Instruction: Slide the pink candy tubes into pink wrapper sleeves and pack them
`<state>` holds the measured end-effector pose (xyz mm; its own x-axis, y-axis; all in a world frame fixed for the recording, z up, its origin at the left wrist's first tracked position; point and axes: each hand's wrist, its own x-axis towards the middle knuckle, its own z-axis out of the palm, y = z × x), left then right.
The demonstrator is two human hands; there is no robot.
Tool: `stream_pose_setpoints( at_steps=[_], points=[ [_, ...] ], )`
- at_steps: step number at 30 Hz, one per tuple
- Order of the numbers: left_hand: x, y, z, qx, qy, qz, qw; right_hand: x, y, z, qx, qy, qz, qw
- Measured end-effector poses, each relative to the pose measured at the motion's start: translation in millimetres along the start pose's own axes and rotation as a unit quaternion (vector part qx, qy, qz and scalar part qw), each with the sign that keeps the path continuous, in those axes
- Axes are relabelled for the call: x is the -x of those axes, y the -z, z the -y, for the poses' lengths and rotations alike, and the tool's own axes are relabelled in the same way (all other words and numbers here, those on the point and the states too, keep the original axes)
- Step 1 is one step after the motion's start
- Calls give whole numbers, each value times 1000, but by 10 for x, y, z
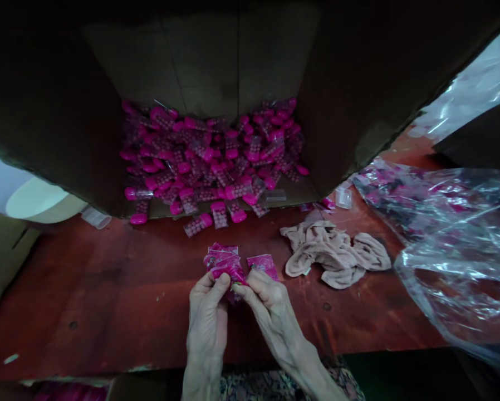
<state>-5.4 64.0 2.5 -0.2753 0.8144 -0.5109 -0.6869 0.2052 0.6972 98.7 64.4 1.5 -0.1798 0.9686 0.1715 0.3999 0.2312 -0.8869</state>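
Observation:
My left hand (208,309) pinches a small pink printed packet (230,272) between thumb and fingers. At the packet's right end, my right hand (271,301) grips it with thumb and forefinger; a bit of green shows at those fingertips. Just beyond my left fingers lies a loose pile of similar pink packets (220,254). Another flat pink packet (263,265) rests on the table right behind my right hand. What the held packet contains, if anything, cannot be made out.
A large cardboard box (208,61) lies open toward me, holding many clear tubes (200,156) with pink caps and small balls. A crumpled cloth (337,250) and clear plastic bags (450,267) lie to the right. A pale bowl (45,203) stands left on the red table (108,301).

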Motion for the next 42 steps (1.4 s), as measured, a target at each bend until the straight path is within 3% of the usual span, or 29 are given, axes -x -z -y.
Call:
stream_pose_setpoints(
  at_steps=[5,10,14,19,22,26,28,36,39,42],
  points=[
    [-21,19,-66,-3,6,16,1000,-86,116,-41,57,49,56,996],
    [-39,70,-167,49,-2,-39,998,-684,264,-122,265,92,80,957],
    [-44,133,-228,91,0,-77,993,-987,205,-206,315,84,99,940],
    [-62,176,-269,104,-4,-118,987,-763,238,-166,328,62,132,933],
    [-76,162,-266,100,-3,-111,989,-676,319,-168,322,83,141,932],
    [-89,131,-249,90,7,-85,992,-682,345,-340,326,152,151,921],
    [-95,114,-250,88,3,-76,993,-705,335,-424,326,153,142,922],
    [-92,-26,-278,105,-6,-79,991,-778,395,-387,331,81,61,938],
    [-92,-93,-276,115,-6,-79,990,-586,432,-295,294,17,6,956],
    [-88,-160,-255,114,-16,-82,990,-310,413,-134,175,-53,-51,982]
  ],
)
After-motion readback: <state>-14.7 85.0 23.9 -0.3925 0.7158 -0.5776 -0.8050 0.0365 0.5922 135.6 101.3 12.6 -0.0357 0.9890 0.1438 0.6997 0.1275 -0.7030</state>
